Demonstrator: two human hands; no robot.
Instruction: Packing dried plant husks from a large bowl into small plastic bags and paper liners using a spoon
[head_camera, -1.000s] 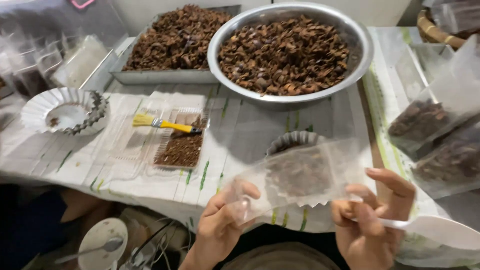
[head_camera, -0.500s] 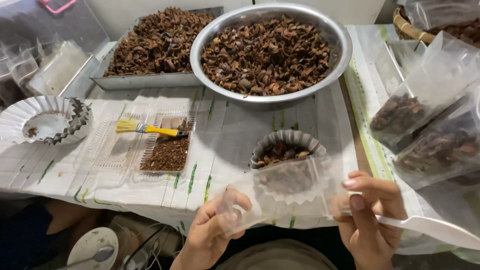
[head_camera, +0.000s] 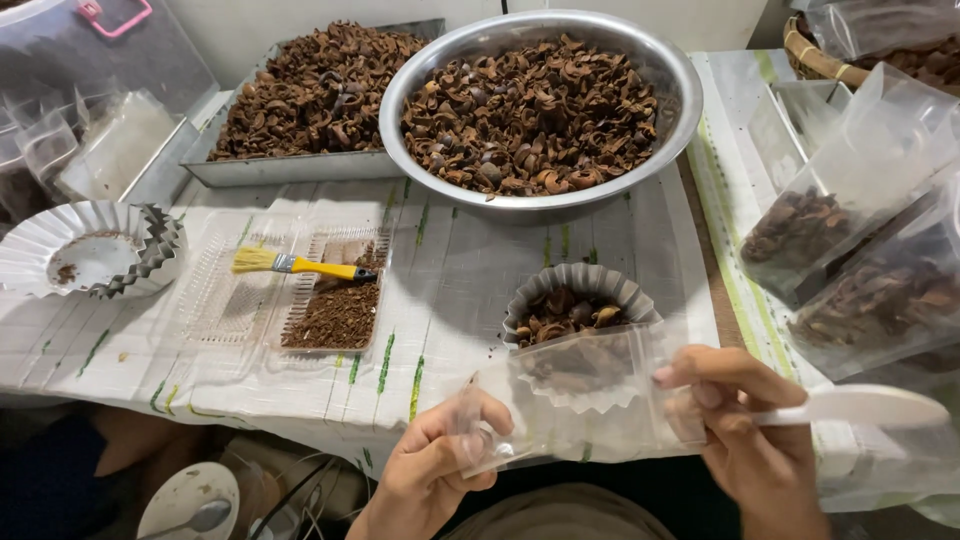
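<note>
Both my hands hold a clear plastic pouch (head_camera: 575, 400) at the table's near edge. My left hand (head_camera: 435, 465) pinches its left corner. My right hand (head_camera: 745, 430) grips its right side and also holds a white plastic spoon (head_camera: 865, 405) that points right. Seen partly through the pouch, a fluted paper cup (head_camera: 580, 290) holds brown dried husk pieces. Further back stand a large steel bowl (head_camera: 680, 70) and a metal tray (head_camera: 290, 165), both heaped with the same brown pieces.
A yellow-handled brush (head_camera: 295, 265) lies over a clear ridged tray (head_camera: 225, 300) with brown crumbs. Stacked white fluted cups (head_camera: 95, 245) sit at the left. Filled clear pouches (head_camera: 860, 250) lie at the right. A plate with a spoon (head_camera: 190, 505) is below the table.
The pouch has dropped a little lower and nearer to me. My right hand has turned, so the white spoon now lies level instead of slanting down to the right.
</note>
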